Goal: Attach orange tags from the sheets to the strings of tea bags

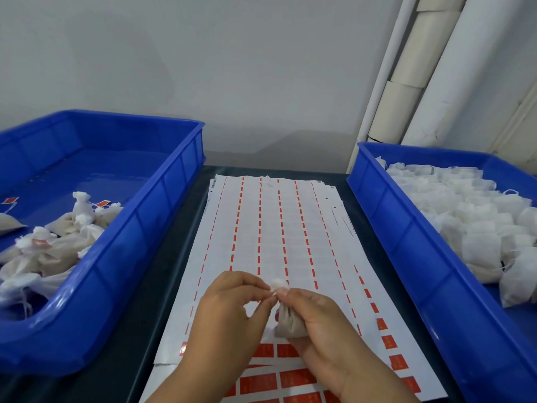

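1. The right hand (316,324) is curled round a small filled tea bag (289,321), holding its body in the palm with the gathered white top poking up between thumb and forefinger.
2. The left hand (229,312) meets it from the other side, its thumb and fingertips pinched tight at the bag's bunched neck; whether it grips the string or only the cloth cannot be told.
3. Both hands hover over the near end of the tag sheets (270,228), which lie in a stack on the dark table (162,274) between the two trays.
4. Most of the top sheet is stripped, showing white backing with thin orange strips left in dashed columns; whole orange tags (296,378) remain in rows at the near edge, partly under the wrists, and along the right margin.
5. The left blue tray (122,251) holds a loose heap of finished tea bags (58,245) in its near part, tan and bunched at the top, several with an orange tag on the string. The far part of its floor is bare blue plastic, with a stray tagged bag at the left edge.
6. The right blue tray (406,245) is packed with flat white tea bags (476,216) lying in overlapping layers, strings trailing among them.
7. White pipes (441,71) run up the wall behind the right tray.
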Motion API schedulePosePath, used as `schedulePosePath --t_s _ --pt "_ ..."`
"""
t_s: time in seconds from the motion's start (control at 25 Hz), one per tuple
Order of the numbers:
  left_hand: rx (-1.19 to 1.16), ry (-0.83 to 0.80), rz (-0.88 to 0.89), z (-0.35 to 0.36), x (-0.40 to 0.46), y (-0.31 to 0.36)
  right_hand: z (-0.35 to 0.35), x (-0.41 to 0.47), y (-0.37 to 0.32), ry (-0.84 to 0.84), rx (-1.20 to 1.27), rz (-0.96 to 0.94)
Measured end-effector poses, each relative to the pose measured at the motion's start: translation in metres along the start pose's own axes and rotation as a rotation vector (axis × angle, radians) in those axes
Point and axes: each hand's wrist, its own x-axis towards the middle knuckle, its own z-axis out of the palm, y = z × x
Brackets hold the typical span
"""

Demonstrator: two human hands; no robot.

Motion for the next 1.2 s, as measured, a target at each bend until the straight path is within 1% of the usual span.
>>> schedulePosePath --t_s 0.08,0.16,0.28,0.32,0.36,0.44,0.6,0.68,0.76,0.8,0.88,0.96,1.0,1.08,1.16,1.2 --pt "0.032 -0.069 -0.058 0.001 -0.001 0.0 0.003 0.001 0.003 0.06 -0.109 -0.016" --pt "0.024 -0.181 -0.16 0.002 0.0 -0.001 0.004 0.002 0.005 0.111 -0.203 -0.027" --pt "-0.109 -0.382 -0.301 -0.001 0.004 -0.004 -0.001 0.005 0.005 0.141 -0.266 -0.042" --pt "-0.161 -0.42 -0.331 -0.003 0.006 -0.006 -0.003 0.005 0.004 0.144 -0.282 -0.039" --pt "-0.197 -0.426 -0.347 -0.005 0.009 -0.007 -0.005 0.005 0.002 0.152 -0.298 -0.043" --pt "-0.203 -0.367 -0.339 -0.009 0.016 -0.01 -0.012 0.007 -0.001 0.165 -0.36 -0.07" --pt "0.065 -0.219 -0.178 -0.016 0.033 -0.008 -0.028 0.005 -0.005 0.13 -0.535 -0.114" --pt "0.142 -0.169 -0.096 -0.02 0.039 -0.004 -0.035 0.002 -0.009 0.075 -0.59 -0.15" --pt "0.161 -0.14 0.01 -0.02 0.04 0.004 -0.046 -0.001 -0.013 -0.046 -0.653 -0.175" --pt "0.161 -0.143 0.078 -0.018 0.04 0.011 -0.05 -0.005 -0.017 -0.111 -0.652 -0.174" --pt "0.164 -0.149 0.26 -0.011 0.035 0.026 -0.057 -0.01 -0.022 -0.158 -0.542 -0.16" --pt "0.191 -0.167 0.419 -0.002 0.034 0.04 -0.064 -0.013 -0.023 -0.128 -0.426 -0.198" --pt "0.215 -0.176 0.454 0.0 0.036 0.045 -0.067 -0.014 -0.022 -0.11 -0.355 -0.227" --pt "0.214 -0.178 0.42 0.004 0.038 0.048 -0.07 -0.017 -0.022 -0.053 -0.183 -0.261" --pt "0.147 -0.202 0.265 0.011 0.03 0.041 -0.079 -0.021 -0.021 0.039 -0.048 -0.263" --pt "0.092 -0.258 0.161 0.018 0.02 0.038 -0.084 -0.023 -0.021 0.095 -0.005 -0.256"
